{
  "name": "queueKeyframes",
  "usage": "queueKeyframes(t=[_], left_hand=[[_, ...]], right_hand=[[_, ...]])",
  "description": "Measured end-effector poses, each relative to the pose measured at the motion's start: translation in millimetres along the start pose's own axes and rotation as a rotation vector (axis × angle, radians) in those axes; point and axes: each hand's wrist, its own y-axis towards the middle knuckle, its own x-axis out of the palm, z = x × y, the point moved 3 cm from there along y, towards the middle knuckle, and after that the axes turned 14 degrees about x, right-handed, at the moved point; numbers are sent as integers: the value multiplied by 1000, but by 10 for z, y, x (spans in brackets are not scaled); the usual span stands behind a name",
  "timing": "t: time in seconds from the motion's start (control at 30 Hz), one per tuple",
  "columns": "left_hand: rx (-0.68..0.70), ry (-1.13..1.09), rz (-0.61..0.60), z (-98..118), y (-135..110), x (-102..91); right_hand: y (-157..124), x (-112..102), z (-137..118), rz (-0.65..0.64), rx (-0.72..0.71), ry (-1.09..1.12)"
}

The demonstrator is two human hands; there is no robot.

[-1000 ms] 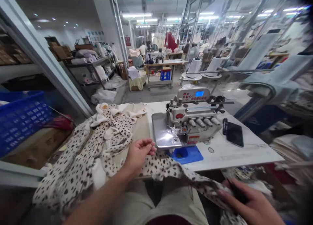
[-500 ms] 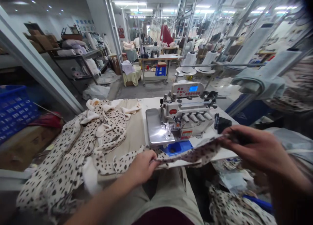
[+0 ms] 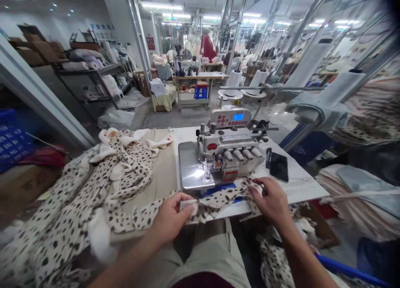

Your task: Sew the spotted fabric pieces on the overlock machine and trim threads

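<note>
A strip of cream fabric with dark spots (image 3: 221, 198) stretches between my two hands along the table's front edge. My left hand (image 3: 175, 213) pinches it, and a pale underside shows at the thumb. At the strip's other end my right hand (image 3: 270, 198) grips it with fingers closed. Just behind the strip stands a white overlock sewing machine (image 3: 229, 148), its lamp lighting the needle area and metal plate (image 3: 189, 165). The strip partly covers a blue piece (image 3: 218, 189) at the machine's front. To the left, a heap of the same spotted fabric (image 3: 84, 196) hangs off the table.
A black phone (image 3: 278, 167) lies right of the machine. Thread cones (image 3: 234, 83) stand behind it. Stacked fabric (image 3: 359, 200) is at the right, with more spotted fabric (image 3: 276, 259) below the table. A blue crate (image 3: 14, 138) sits at far left.
My right hand has come left and inward with its end of the strip, which was pulled taut and now hangs looser. My left hand has turned, showing the pale underside. The phone is uncovered.
</note>
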Motion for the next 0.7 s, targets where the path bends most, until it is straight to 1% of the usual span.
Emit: queueKeyframes(t=[0.03, 0.1, 0.13, 0.2, 0.27, 0.37, 0.43, 0.47, 0.57, 0.63, 0.7], left_hand=[[-3, -14, -1, -3, -10, 52], [49, 24, -14, 32, -51, 155], [106, 68, -26, 65, -82, 206], [237, 147, -33, 124, -164, 292], [309, 175, 19, 134, -256, 326], [319, 220, 138, 69, -368, 272], [361, 321, 149, 23, -395, 225], [395, 386, 117, -1, -389, 219], [469, 577, -73, -113, -307, 301], [483, 697, -175, -209, -235, 396], [485, 759, -200, -279, -178, 459]], right_hand=[[-123, 40, -123, -71, -32, 116], [-362, 141, -421, -280, -134, 335], [-467, 201, -567, -393, -174, 414], [-617, 320, -801, -564, -203, 527], [-677, 427, -936, -690, -176, 586], [-643, 493, -969, -819, -165, 605], [-558, 448, -892, -813, -151, 609], [-502, 404, -829, -776, -115, 622], [-338, 234, -635, -619, 35, 744], [-272, 140, -587, -549, 45, 884], [-247, 99, -612, -511, 17, 1003]])
